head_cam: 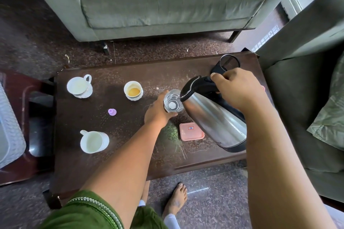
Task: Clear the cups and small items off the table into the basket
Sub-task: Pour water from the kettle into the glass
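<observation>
Left hand [158,111] fingers wrap the glass [172,100]; right hand [236,89] apparently grips the kettle [214,115] handle.

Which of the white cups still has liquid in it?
The handleless ribbed cup at the table's middle, left of the glass: amber liquid inside. The saucer cup and near-left mug look empty.

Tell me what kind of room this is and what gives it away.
Most likely a home living room. A grey upholstered sofa stands behind a low dark wooden coffee table, with a second sofa and cushion at the right. Teacups, such as the one with tea left in it, sit on the table.
</observation>
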The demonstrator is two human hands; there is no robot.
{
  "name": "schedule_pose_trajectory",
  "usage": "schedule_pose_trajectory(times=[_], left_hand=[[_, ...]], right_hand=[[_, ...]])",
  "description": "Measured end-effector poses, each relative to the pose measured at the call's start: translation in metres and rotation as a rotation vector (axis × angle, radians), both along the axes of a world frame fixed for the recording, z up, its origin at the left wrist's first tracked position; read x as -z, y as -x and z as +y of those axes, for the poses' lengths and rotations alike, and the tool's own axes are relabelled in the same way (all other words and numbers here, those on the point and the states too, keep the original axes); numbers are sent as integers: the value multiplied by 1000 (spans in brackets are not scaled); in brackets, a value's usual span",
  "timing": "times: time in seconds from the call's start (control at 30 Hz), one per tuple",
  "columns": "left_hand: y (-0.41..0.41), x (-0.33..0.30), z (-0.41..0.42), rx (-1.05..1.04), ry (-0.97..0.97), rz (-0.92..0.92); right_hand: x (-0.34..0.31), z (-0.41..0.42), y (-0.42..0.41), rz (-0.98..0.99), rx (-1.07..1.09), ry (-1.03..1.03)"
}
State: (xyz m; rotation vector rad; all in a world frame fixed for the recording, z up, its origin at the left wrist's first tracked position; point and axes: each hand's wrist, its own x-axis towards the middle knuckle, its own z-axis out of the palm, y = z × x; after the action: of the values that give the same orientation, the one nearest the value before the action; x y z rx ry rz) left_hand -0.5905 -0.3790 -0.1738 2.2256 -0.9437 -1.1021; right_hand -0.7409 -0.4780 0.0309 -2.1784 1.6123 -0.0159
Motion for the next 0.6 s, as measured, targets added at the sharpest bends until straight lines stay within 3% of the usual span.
schedule_pose_trajectory(times=[0.6], left_hand=[[0,-2,0,-13,3,11]], right_hand=[[2,-2,0,-24,7,-36]])
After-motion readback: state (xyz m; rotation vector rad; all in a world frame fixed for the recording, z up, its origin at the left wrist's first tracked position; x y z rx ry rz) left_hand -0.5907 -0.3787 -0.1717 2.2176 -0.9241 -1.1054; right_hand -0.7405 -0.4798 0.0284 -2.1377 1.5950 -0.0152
